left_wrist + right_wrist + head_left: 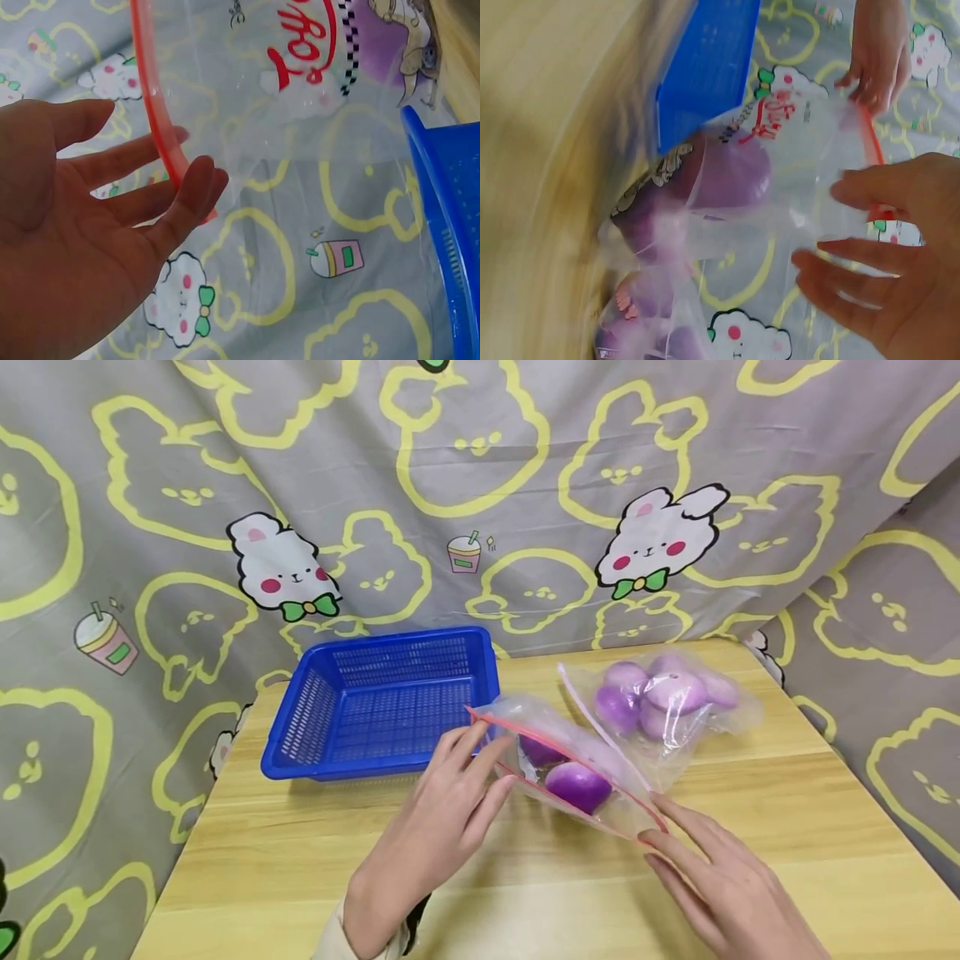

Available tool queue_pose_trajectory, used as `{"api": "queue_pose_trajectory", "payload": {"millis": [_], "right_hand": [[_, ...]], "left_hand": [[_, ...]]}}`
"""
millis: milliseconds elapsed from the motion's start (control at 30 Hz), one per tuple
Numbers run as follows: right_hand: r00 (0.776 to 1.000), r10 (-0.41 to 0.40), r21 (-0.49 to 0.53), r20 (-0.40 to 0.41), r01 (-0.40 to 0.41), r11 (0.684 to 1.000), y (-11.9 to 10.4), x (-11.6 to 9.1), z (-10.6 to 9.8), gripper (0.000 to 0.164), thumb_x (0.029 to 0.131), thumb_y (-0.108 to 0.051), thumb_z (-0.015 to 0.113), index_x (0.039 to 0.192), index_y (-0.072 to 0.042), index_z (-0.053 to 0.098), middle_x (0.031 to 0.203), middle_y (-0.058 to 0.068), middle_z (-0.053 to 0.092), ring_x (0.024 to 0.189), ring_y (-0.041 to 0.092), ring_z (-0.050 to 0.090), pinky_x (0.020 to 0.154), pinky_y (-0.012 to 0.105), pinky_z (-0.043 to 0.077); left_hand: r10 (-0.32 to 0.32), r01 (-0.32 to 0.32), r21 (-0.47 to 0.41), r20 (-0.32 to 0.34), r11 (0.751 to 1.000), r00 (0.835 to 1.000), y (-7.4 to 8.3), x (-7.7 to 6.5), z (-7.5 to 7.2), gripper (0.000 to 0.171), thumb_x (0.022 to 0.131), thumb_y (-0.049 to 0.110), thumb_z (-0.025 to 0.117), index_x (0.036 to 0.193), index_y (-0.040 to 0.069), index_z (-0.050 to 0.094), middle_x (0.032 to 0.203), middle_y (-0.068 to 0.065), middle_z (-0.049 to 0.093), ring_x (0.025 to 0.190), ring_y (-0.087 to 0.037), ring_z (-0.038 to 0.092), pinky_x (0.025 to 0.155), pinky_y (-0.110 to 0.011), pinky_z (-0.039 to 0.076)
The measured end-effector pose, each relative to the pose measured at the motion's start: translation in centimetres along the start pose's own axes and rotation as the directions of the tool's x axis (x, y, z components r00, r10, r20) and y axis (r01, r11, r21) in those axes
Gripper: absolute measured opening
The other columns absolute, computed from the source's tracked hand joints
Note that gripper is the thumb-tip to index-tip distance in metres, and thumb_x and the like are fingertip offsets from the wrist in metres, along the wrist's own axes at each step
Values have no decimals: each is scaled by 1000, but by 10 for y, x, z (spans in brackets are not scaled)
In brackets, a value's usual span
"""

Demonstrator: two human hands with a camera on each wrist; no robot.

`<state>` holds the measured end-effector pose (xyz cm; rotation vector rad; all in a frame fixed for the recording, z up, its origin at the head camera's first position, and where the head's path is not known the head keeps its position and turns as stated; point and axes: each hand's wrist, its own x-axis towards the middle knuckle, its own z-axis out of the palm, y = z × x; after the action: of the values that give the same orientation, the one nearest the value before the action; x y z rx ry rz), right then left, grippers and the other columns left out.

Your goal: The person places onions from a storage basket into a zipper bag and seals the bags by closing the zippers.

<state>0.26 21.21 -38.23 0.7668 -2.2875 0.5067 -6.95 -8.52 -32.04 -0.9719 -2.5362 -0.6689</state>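
In the head view a clear zip bag (622, 756) with a red seal strip lies tilted, its mouth gaping towards me. Smooth, rounded purple pieces (579, 787) show inside it. My left hand (450, 802) holds the bag's left corner. In the left wrist view the red strip (155, 105) passes between the fingers of that hand, the thumb standing apart. At the opposite corner my right hand (727, 872) holds the mouth's edge. The right wrist view shows the bag's edge between its thumb (859, 189) and fingers, and red lettering (769, 120) printed on the plastic.
A blue perforated basket (281, 752) stands at the left, its right side next to the red-strip bag. Behind that bag on the right lies a second clear bag (678, 747) with several purple pieces. A patterned curtain (525, 468) borders the wooden table (817, 843).
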Motion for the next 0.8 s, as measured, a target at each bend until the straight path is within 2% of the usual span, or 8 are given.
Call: {"api": "queue_pose_trajectory", "payload": {"millis": [67,200,333,467,533,633,700,800], "right_hand": [[999,12,34,-47,-11,999,4,2,-3,43,107,-38,41,107,-11,75,125,13,66,118,11,58,109,11,30],[995,58,88,-79,-51,995,10,12,-11,44,107,-35,42,107,-6,74,121,13,68,125,-1,51,104,9,34],[992,90,139,-94,-77,987,18,24,-20,45,107,-35,42,109,-2,73,120,12,68,127,-1,51,105,13,36],[986,80,221,-146,-46,974,21,33,-28,43,106,-32,46,107,2,72,119,10,69,124,3,56,103,13,38],[980,63,250,-187,-14,968,21,38,-31,41,105,-29,49,105,5,72,116,10,70,121,3,58,101,13,40],[972,44,273,-229,20,962,21,47,-34,40,105,-26,51,104,9,71,110,10,72,117,2,60,98,13,41],[971,54,268,-234,11,963,23,50,-36,40,105,-26,51,105,9,70,107,9,72,113,-1,60,95,11,42],[973,74,258,-219,-15,966,28,53,-37,40,105,-26,50,106,9,70,106,7,72,107,-4,61,90,8,42]], "left_hand": [[19,-19,5,-8,1000,1000,-2,-1,-2,34,104,25,52,134,11,59,142,-11,53,126,-26,47,104,-43,45],[72,-71,24,-45,997,996,-6,-2,-6,29,98,15,63,126,9,64,130,-9,61,118,-25,51,100,-39,47],[139,-135,54,-84,989,987,-10,-1,-8,22,93,2,66,114,6,67,117,-5,66,109,-25,55,95,-34,48],[187,-178,78,-130,981,974,-9,1,-14,11,93,4,67,102,8,70,105,-1,70,102,-22,56,85,-35,47],[196,-186,70,-160,980,968,-8,1,-18,7,93,8,69,99,10,72,104,-1,69,102,-23,54,82,-37,46],[205,-203,31,-213,979,955,-6,1,-23,4,94,12,69,96,12,72,115,-7,63,111,-27,52,89,-41,44],[204,-215,-17,-239,977,949,-7,1,-25,4,95,14,68,95,11,71,123,-11,58,118,-30,51,95,-42,45],[182,-212,-106,-239,972,954,-11,3,-25,7,97,15,66,99,9,68,125,-11,60,118,-26,55,96,-37,48]]}}
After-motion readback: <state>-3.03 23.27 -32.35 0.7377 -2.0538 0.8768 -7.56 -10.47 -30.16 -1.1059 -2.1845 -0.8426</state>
